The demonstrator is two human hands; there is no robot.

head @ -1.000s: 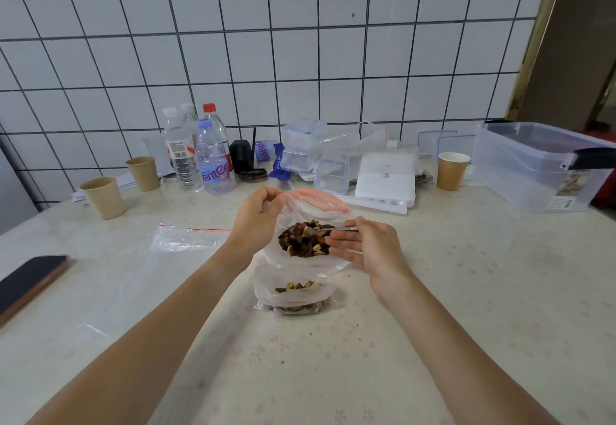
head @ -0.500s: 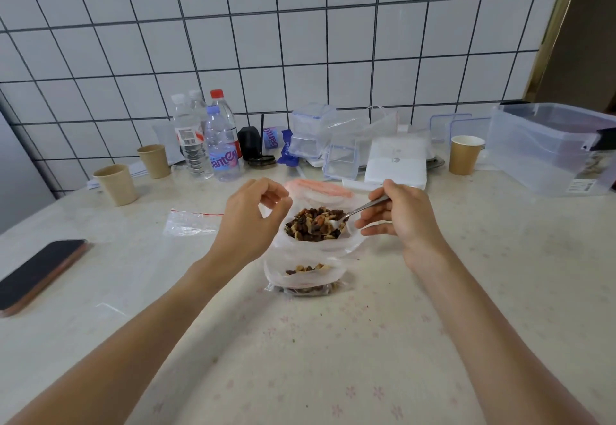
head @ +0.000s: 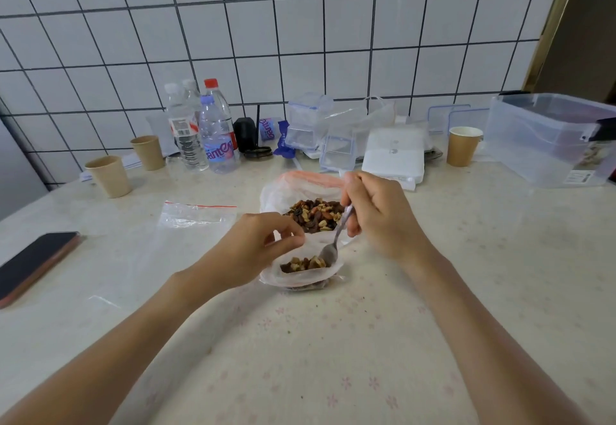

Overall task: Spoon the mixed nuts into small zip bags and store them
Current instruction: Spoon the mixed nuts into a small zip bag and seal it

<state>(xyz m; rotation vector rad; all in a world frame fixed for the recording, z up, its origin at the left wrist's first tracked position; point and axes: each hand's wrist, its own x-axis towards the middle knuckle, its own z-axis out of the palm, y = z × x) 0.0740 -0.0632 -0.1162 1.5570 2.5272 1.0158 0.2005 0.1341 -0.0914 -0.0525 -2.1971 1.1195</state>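
Since half a second ago the spoon (head: 335, 241) has swung out of the big bag (head: 283, 191) and down into the small bag (head: 300, 274), and the left hand (head: 256, 244) has dropped from the big bag's rim to the small bag's mouth. Right hand (head: 376, 218) now holds the spoon by its handle, fingers curled round it, bowl tipped down inside the small bag. Left hand's grip is a pinch on the near-left lip of that bag, keeping it open.

Nuts (head: 316, 214) fill the big bag, which sits near the table's middle, toward the far edge; a smaller heap lies in the small bag just in front of it, on the near side. A spare zip bag (head: 196, 214) lies flat to the left, empty as far as can be seen, and a clear bin (head: 550, 144) stands at the far right edge of the table (head: 333, 358).

The step in hand looks like emptying a spoonful into the small bag. It seems only part filled, so the next move likely calls for lifting the spoon clear without snagging the thin plastic, going back to the big bag for another scoop, and keeping the left pinch steady so the mouth does not fold shut. Sealing and storing are not yet done.
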